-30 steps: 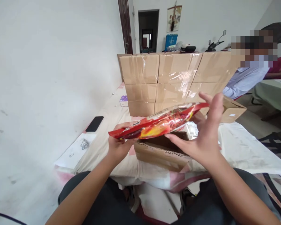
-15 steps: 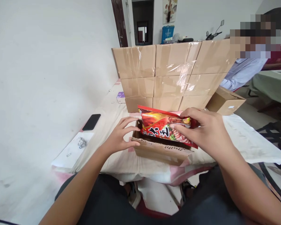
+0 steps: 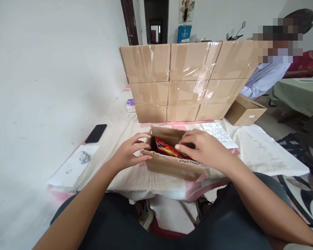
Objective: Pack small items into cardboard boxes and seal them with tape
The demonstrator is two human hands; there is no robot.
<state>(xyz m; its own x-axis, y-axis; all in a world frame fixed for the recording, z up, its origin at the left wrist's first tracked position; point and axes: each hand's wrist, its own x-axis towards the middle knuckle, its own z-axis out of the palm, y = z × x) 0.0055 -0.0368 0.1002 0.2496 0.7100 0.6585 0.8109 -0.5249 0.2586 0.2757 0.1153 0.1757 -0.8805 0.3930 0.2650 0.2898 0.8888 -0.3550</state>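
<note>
A small open cardboard box [image 3: 172,167] stands on the cloth-covered table in front of me. My left hand [image 3: 129,152] grips its left end, thumb against the front side and fingers at the left rim. Inside lies a red food packet [image 3: 168,149] with yellow printing, sunk mostly below the rim. Over the right half of the box is my right hand [image 3: 202,147], thumb and fingers closed at the packet's upper edge. That hand hides the packet's right end and part of the box's far side.
Behind the box rises a wall of taped cardboard cartons [image 3: 187,92]. Another carton [image 3: 246,111] sits at the right, near a person in a light shirt [image 3: 266,78]. A written paper sheet [image 3: 221,135], a black phone [image 3: 96,133] and white paper with rubber bands [image 3: 73,170] lie around.
The red packet has gone from above the box down into it. My right hand has moved left and lower with it, while my left hand stays at the box's left end.
</note>
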